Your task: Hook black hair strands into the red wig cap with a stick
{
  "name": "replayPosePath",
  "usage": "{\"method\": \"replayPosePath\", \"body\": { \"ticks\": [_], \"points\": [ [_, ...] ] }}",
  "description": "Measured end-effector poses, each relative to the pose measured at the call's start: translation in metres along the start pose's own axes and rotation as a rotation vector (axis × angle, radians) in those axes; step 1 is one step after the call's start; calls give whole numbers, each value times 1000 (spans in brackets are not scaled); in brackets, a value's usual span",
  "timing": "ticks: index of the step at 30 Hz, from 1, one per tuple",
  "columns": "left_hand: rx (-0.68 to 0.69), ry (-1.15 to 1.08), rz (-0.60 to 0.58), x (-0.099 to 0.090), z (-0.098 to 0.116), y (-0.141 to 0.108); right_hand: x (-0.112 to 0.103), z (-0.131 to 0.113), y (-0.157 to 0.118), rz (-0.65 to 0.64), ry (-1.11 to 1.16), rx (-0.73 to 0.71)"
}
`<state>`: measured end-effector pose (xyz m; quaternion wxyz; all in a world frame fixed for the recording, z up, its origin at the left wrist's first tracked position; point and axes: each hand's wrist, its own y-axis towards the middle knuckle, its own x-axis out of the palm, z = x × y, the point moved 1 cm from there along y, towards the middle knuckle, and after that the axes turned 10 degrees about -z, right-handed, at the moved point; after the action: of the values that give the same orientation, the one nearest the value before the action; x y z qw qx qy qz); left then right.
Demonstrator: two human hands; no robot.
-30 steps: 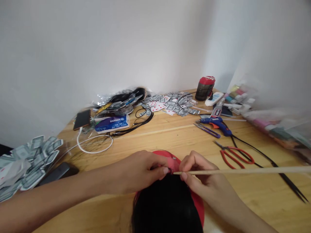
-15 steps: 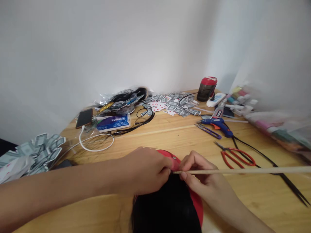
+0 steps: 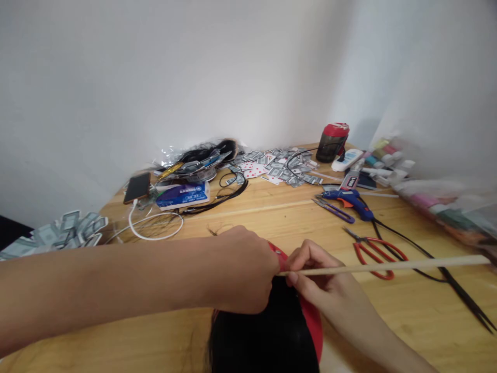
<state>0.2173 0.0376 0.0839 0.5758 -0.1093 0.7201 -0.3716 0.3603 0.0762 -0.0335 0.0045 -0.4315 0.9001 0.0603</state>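
Long straight black hair (image 3: 264, 336) lies over a rounded red form (image 3: 312, 324) at the bottom centre. My left hand (image 3: 243, 272) is closed like a fist on top of the hair, at the form's upper part. Its fingertips are turned away, so what they grip is hidden. Thumb and fingers of my right hand (image 3: 316, 272) pinch a thin pale stick (image 3: 373, 268) close to its tip. The stick's tip meets the hair beside my left knuckles, and its long end points right, over the red-handled scissors (image 3: 382, 254).
Right of my hands lie purple snips (image 3: 334, 211), a blue glue gun (image 3: 355, 202) and black tweezers (image 3: 469, 300). Behind are scattered playing cards (image 3: 279, 166) and a red-lidded jar (image 3: 333, 142). Leftward are a phone (image 3: 137, 187), a white cable (image 3: 155, 238) and a blue packet (image 3: 184, 196).
My left hand and forearm have shifted slightly up and right, covering more of the red form. The stick's far end has risen a little. My right hand keeps its pinch.
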Motion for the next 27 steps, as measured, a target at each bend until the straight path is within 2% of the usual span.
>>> {"method": "replayPosePath", "body": {
  "ticks": [5,11,17,22,27],
  "points": [
    [39,-39,11,0,-4,4,-1,0,-1,-13,8,8],
    [9,-50,30,2,-6,3,-1,0,0,-5,0,5],
    [29,17,68,1,0,4,-3,-3,1,-11,8,34],
    [24,79,14,-2,4,3,-5,-5,6,-15,83,28],
    [27,95,44,0,3,1,-5,-4,7,-19,127,60]
  ]
}}
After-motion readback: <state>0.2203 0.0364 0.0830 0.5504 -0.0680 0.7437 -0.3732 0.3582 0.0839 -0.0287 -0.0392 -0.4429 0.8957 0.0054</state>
